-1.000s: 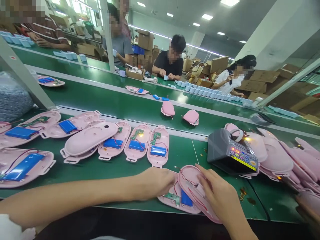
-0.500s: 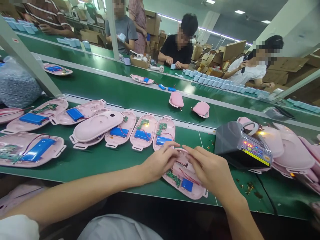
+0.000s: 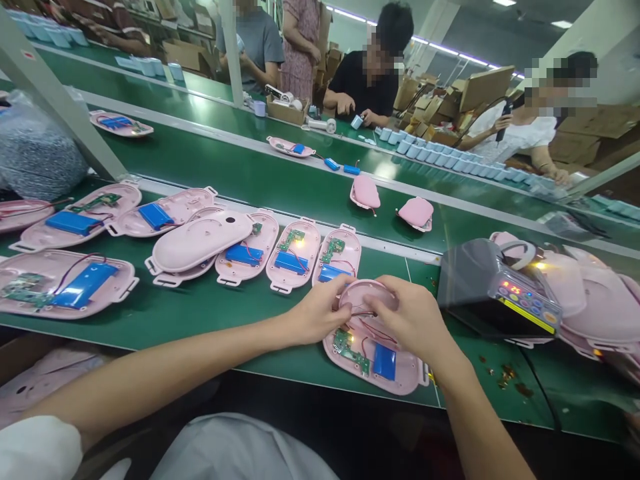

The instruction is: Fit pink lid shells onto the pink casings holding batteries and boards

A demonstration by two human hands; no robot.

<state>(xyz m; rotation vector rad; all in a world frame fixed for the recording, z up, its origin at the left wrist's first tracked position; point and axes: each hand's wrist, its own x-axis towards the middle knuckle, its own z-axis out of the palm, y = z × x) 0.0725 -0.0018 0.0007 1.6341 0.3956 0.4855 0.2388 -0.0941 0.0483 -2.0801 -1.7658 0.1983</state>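
together, left hand [image 3: 315, 310] and right hand [image 3: 413, 320] clamp a pink cover [image 3: 367, 293] tilted above a pink housing [image 3: 395, 371] running lengthwise down-right.

Your left hand [image 3: 315, 310] and right hand [image 3: 413, 317] hold a pink shell [image 3: 367, 295] over a pink housing [image 3: 400, 372] with circuit board [image 3: 350, 351] and blue battery [image 3: 385, 362].

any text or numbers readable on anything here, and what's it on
Red display on the grey machine: seems to read "25", but blurred.
Yellow strip on that machine: too small to read.
Keypad buttons on that machine: too small to read.
Small red label on the pale post: unreadable.
Green circuit board: print too small to read.
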